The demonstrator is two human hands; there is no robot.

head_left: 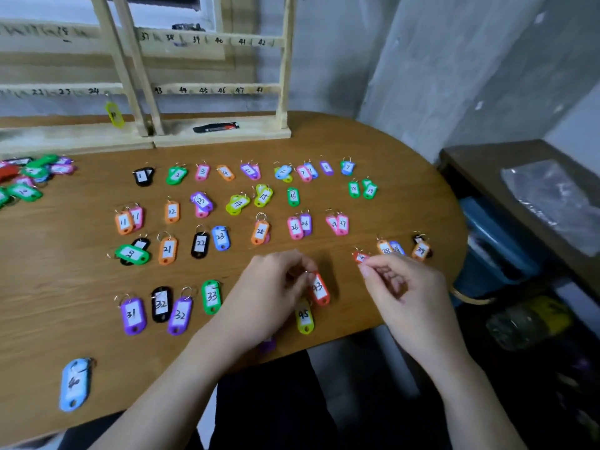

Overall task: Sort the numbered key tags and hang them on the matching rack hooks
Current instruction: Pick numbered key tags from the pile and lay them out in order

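Dozens of numbered key tags, laid in rows across the tabletop (227,323) middle. Red tag 43 (319,289): near the front edge, its ring pinched by the left hand (276,287). Yellow-green tag 45 (304,317): just below it, flat at the front edge. Small red tag (359,256): at the fingertips of the right hand (406,289), fingers curled; grasp cannot be told. Unsorted tag heap (29,178): left edge. Wooden rack (214,89), numbered rails: back edge; one yellow tag (114,114) hanging under 24. Blue tag (76,384): front-left corner.
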